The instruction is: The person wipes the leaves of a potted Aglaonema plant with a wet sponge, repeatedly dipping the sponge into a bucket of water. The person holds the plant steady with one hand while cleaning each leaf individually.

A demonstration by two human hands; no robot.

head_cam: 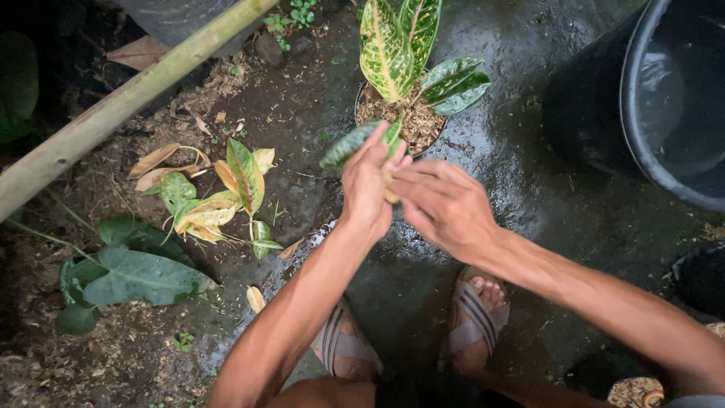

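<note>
The left hand [368,185] is raised above the wet ground, its fingers closed around a small yellowish piece [390,193] and the base of a dark green leaf [349,145]. The right hand [444,205] is brought in against it from the right, the fingertips pinched on the same yellowish piece, so that both hands are touching over it. Whether the piece is a bit of stem or a withered leaf cannot be told, since it is mostly hidden between the fingers. The held leaf is seen to reach back toward a potted plant [404,45] just beyond the hands, with broad leaves streaked in green, yellow and pink, set in a dark round pot [361,113] filled with coarse brown husk. Below the hands, two feet in grey strapped sandals [472,321] are planted on the wet dark ground [521,151]. To the left, a smaller plant [226,193] with yellowing and reddish leaves is rooted in the soil, and nearer the lower left a low plant with large dull green leaves [140,276] is spread out. A single fallen yellow leaf [256,298] is lying between that plant and the left forearm. A pale bamboo pole [128,98] is laid slantwise across the upper left corner. At the upper right, the rim of a large black tub [642,128] is cut off by the edge of the view
</note>
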